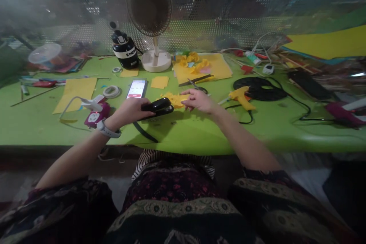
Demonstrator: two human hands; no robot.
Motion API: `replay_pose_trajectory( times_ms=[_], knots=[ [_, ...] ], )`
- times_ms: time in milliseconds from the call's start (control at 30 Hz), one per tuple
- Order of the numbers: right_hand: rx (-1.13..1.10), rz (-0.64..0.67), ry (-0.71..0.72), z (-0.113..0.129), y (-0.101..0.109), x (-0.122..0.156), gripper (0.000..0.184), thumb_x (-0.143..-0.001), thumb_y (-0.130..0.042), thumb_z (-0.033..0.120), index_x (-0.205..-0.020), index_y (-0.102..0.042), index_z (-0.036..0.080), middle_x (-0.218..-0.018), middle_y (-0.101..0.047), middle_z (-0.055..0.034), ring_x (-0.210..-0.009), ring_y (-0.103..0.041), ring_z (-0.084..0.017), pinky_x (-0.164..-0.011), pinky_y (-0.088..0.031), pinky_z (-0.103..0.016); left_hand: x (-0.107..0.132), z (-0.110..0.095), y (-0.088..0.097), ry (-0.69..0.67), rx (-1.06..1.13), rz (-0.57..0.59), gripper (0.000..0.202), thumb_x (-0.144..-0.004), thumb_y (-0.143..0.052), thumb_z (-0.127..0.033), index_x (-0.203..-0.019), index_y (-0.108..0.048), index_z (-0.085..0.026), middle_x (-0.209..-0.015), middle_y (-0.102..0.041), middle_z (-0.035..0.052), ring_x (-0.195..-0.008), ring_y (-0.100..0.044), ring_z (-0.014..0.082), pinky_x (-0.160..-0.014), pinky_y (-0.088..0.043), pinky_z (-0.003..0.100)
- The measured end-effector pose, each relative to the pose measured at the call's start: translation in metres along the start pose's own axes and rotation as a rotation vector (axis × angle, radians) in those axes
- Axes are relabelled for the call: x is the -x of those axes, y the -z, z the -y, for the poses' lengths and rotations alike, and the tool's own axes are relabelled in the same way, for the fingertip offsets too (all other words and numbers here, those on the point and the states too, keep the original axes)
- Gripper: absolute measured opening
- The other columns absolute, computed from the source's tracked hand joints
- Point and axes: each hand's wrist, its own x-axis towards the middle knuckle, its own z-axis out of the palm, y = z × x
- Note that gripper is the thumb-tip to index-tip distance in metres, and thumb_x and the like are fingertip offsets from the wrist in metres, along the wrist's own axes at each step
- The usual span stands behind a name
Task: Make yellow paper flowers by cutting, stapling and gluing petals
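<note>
Patterned garment (168, 190), below near edge of bench (197, 133). Left hand (130, 112): closed round black stapler (158, 105), rear end, apparently leaving mouth free. Right hand (200, 101): seemingly steadying yellow paper (174, 100), mid-bench; pinch unclear.

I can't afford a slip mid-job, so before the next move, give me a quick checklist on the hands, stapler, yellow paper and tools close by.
1. Stapler in hand: ok; the left hand holds it.
2. Staples loaded: cannot tell; the inside is hidden.
3. Right hand at the crumpled yellow paper: ok; its fingers are there, though how firmly they grip cannot be told.
4. Scissors well away from the right hand: not ok; they lie just beyond it.
5. Glue gun cold: cannot tell; it lies on the table beside the right forearm.
6. Phone screen lit: ok.
</note>
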Motion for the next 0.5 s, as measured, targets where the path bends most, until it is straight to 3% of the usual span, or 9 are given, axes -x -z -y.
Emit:
replay_pose_trajectory(
  times_ms=[200,500],
  knots=[
    [-0.014,-0.028,0.050,-0.007,0.003,-0.001,0.033,-0.087,-0.070,0.010,-0.118,-0.058,0.014,-0.066,-0.063,0.0032,-0.058,-0.064,-0.010,-0.055,-0.056,-0.020,-0.003,0.001,-0.006,-0.024,-0.036,0.011,0.034,-0.084,-0.065,-0.051,-0.089,-0.068,-0.018,-0.069,-0.065,0.0037,-0.062,-0.053,0.0173,-0.057,-0.032,0.029],
    [-0.075,0.044,0.011,-0.010,-0.013,-0.001,0.030,-0.088,-0.067,0.007,-0.116,-0.057,0.013,-0.063,-0.064,0.0032,-0.054,-0.059,-0.009,-0.052,-0.051,-0.018,-0.006,-0.001,-0.012,-0.047,0.004,0.028,0.032,-0.083,-0.067,-0.050,-0.088,-0.068,-0.018,-0.070,-0.067,0.0028,-0.061,-0.055,0.0153,-0.057,-0.031,0.027]
  ],
)
